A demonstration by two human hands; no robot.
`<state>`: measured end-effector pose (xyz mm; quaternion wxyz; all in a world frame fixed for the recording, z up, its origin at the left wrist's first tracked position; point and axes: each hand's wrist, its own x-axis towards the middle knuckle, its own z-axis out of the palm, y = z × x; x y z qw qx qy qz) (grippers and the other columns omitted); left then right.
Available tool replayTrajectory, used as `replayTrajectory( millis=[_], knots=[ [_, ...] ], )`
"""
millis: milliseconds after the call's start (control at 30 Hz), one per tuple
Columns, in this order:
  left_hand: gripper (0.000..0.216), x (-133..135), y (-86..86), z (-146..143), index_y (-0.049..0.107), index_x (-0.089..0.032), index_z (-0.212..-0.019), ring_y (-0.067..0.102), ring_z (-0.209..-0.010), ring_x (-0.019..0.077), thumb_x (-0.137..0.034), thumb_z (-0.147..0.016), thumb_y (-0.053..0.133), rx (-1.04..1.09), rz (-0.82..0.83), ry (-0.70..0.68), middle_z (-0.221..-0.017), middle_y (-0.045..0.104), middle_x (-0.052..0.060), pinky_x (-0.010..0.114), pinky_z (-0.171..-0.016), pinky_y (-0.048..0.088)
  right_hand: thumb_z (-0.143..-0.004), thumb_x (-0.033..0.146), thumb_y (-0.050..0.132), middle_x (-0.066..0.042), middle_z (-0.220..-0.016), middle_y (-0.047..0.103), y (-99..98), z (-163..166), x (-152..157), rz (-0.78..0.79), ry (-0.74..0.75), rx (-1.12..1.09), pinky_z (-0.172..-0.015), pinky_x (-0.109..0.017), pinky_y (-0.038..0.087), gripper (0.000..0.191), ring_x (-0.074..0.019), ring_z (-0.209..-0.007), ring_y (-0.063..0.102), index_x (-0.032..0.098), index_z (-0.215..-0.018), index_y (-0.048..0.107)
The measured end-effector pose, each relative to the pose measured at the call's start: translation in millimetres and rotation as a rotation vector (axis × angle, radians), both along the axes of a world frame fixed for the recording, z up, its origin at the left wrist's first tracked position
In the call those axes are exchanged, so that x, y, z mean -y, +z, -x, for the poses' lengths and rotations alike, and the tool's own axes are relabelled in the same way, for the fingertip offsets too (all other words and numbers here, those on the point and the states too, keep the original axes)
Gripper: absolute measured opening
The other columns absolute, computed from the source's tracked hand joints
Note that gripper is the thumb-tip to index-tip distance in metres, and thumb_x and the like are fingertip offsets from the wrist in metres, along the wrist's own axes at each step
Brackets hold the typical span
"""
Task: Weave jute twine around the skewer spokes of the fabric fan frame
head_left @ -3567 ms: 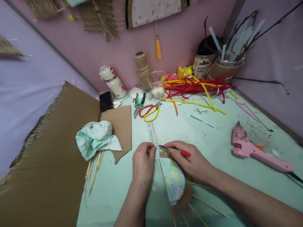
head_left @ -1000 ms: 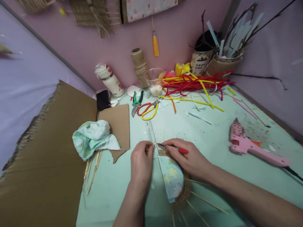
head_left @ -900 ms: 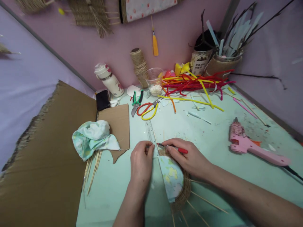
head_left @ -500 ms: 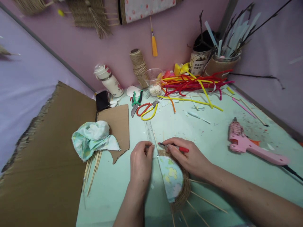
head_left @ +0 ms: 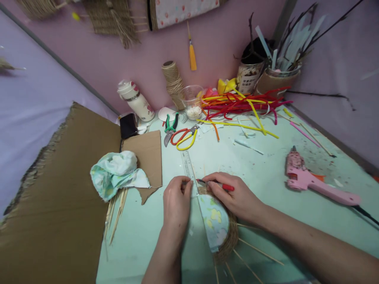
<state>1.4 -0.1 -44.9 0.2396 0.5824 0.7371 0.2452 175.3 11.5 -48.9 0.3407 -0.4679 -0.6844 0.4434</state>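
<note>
Head view, looking down at a pale green table in a pink-walled corner. Your left hand lies palm down at the picture's 6 o'clock, fingers bent, their tips pressing a clear ruler flat rather than wrapping it. The ruler runs from under those fingertips toward 12 o'clock.

Just beside it, at 3 o'clock, your right hand is closed around a red pen. The pen's tip points toward 9 o'clock and meets the ruler's edge. Under this hand lies a half-round piece with a floral fabric face and a twine rim. Its straight side is against the ruler, and thin sticks fan out of it toward 5 o'clock.

- At 9 o'clock from your hands: a crumpled cloth on cardboard, with skewers below it.
- At 12 o'clock: scissors beyond the ruler's far end.
- At 1 o'clock: a heap of pipe cleaners by the wall.
- At 3 o'clock, well apart: a pink glue gun lying on its side.
</note>
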Motion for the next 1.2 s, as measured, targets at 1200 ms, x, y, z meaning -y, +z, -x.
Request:
replayTrajectory(
  millis=[1200],
  knots=[
    [0.014,-0.5,15.5,1.6,0.064,-0.014,-0.082,0.053,-0.056,0.0058,-0.025,-0.075,0.068,0.773,-0.825,0.280,-0.083,0.064,0.003,0.019,-0.052,0.043,-0.073,0.035,0.073,-0.012,-0.097,0.064,24.1,40.7,111.5,-0.455,-0.020,0.932,-0.066,-0.040,0.053,0.032,-0.0287,-0.090,0.060,0.018,-0.094,0.057]
  ],
)
